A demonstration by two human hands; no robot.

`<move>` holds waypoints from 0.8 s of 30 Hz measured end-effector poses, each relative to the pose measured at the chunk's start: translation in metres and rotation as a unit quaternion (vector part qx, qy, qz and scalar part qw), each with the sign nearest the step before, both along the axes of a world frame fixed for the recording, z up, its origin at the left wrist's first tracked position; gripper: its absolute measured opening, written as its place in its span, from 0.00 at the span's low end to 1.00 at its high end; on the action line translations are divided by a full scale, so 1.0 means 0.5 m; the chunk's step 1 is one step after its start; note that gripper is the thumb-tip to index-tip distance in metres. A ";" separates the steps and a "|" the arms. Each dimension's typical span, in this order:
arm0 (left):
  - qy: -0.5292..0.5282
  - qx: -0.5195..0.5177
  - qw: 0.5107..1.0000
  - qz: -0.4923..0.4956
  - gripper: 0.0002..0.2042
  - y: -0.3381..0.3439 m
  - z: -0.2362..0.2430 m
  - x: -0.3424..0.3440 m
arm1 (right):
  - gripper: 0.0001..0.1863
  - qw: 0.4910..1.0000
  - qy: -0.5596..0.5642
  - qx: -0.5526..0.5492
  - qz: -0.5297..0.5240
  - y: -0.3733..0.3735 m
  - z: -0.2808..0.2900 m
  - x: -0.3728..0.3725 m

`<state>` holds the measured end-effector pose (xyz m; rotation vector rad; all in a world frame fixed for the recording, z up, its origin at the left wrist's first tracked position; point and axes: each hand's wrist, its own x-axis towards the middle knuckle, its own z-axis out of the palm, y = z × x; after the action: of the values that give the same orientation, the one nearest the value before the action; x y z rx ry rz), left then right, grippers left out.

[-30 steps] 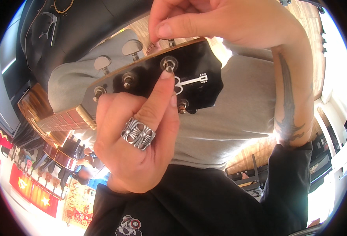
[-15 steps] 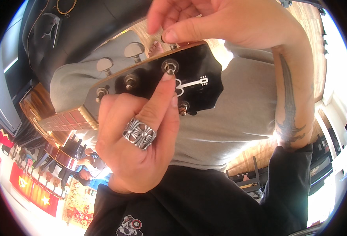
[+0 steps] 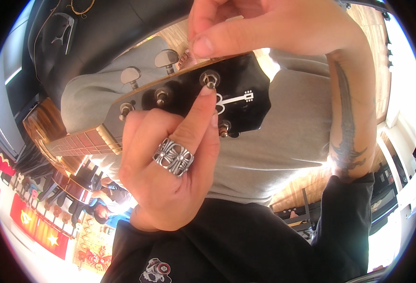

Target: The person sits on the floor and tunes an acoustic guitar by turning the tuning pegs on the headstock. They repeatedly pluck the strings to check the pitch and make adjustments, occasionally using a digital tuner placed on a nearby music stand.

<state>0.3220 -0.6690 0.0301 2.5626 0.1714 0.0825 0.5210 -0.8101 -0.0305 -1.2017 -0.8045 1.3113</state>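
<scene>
A guitar's black headstock (image 3: 246, 70) with a white guitar-shaped inlay lies tilted over my lap. Bent into a closed grip, my left hand (image 3: 170, 160) wears a wide silver ring. Its index fingertip touches a metal tuning post (image 3: 210, 80), and the thumb is tucked alongside. Whatever lies under those fingers is hidden. At the headstock's upper edge, my right hand (image 3: 260, 30) has thumb and fingers closed at a tuning peg, whose button they cover. Two other silver tuner buttons (image 3: 166, 58) stick out from the same edge. More posts (image 3: 161, 96) stand on the headstock face.
The fretboard (image 3: 83, 144) runs down to the left. A black padded surface (image 3: 113, 33) at upper left bears a capo-like clamp (image 3: 65, 33) and a coiled wire (image 3: 81, 8). Another person (image 3: 106, 207) sits at lower left, near hanging guitars.
The headstock and my left hand have shifted slightly right together. My right hand's fingers have rolled at the tuning peg, with the thumb now lower over it.
</scene>
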 end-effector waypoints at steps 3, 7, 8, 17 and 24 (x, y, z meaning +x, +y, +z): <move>0.001 0.000 1.000 -0.001 0.15 0.000 0.000 0.001 | 0.14 0.996 0.003 -0.092 -0.019 0.014 0.020 0.005; 0.010 0.006 1.000 0.006 0.15 0.000 0.002 -0.002 | 0.14 0.976 -0.020 -0.214 -0.027 0.043 0.054 -0.003; 0.015 0.006 1.000 0.010 0.15 0.000 0.004 -0.002 | 0.14 0.979 -0.041 -0.200 -0.017 0.042 0.054 -0.003; 0.002 0.005 1.000 -0.005 0.15 0.003 -0.001 -0.003 | 0.14 0.994 0.042 -0.042 0.091 0.014 0.017 0.036; 0.024 0.014 1.000 0.000 0.15 0.003 0.005 -0.001 | 0.13 0.991 -0.116 -0.045 -0.046 0.013 0.027 -0.019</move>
<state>0.3214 -0.6676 0.0325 2.5931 0.1905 0.0239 0.5115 -0.8038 -0.0168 -1.4655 -0.8517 1.1564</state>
